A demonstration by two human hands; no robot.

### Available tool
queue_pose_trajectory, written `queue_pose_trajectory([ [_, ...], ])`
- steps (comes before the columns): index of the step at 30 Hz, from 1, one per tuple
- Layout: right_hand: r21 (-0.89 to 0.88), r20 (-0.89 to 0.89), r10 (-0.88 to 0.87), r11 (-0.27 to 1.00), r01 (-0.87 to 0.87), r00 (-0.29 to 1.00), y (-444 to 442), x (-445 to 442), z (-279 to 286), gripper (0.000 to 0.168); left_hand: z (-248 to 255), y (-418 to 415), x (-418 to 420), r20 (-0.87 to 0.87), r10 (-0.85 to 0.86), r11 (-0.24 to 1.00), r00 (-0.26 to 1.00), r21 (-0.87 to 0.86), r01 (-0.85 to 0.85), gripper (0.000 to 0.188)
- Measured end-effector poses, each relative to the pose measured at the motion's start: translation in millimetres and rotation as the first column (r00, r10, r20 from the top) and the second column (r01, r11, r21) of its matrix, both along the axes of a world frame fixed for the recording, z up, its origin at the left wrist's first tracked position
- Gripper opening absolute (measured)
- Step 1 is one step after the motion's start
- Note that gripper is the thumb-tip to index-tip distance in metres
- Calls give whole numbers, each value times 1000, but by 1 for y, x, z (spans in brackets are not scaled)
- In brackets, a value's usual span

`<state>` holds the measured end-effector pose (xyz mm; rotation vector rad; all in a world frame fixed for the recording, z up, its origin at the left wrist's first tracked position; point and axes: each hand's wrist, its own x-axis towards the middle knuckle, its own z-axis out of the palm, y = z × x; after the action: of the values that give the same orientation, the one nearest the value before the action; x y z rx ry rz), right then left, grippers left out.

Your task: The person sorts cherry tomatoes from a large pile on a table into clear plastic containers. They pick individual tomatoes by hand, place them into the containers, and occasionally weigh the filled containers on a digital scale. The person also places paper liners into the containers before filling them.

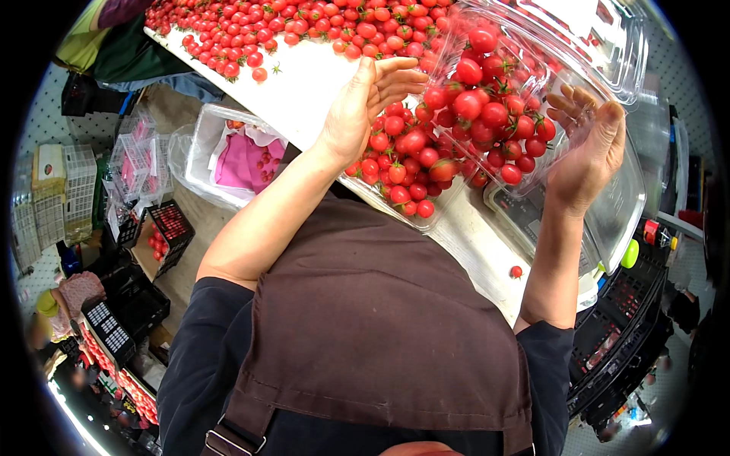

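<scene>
Before me, a clear plastic clamshell box (513,182) full of red cherry tomatoes (495,114) stands tilted, its lid (630,68) folded back at the top right. My right hand (593,137) supports the box's right side, palm inward. My left hand (365,108) stands with fingers extended at the left of the box, over loose tomatoes; I cannot tell whether its fingertips touch anything. Below and between the hands, a second clear box (425,223) holds more tomatoes. A big heap of cherry tomatoes (319,20) covers the far part of the white table (308,85).
A digital scale (516,219) with a clear tub lies at the right, and one tomato (516,272) near it. A foam box with pink lining (245,157) stands left below the table. Black crates (604,319) are stacked at the right. Another person's clothed body (122,51) is at the upper left.
</scene>
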<state>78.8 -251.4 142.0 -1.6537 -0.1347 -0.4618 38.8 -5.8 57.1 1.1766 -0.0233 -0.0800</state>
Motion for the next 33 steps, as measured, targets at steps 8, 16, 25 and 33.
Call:
queue_pose_trajectory([
  [8, 55, -60, -43, 997, 46, 997, -8, 5, -2, 47, 2, 0, -1, 21, -20, 999, 1000, 38, 19, 70],
  [16, 67, 25, -29, 997, 27, 999, -12, 3, -3, 40, 0, -1, -2, 38, -41, 996, 998, 86, 38, 66],
  [25, -110, 204, 23, 994, -1, 979, 2, -22, 8, 51, -4, -1, -2, 64, 58, 994, 996, 84, -63, 64],
  [33, -43, 120, 1, 999, 4, 993, 2, -8, -6, 48, -3, -1, -4, 66, -1, 996, 998, 90, -5, 65],
])
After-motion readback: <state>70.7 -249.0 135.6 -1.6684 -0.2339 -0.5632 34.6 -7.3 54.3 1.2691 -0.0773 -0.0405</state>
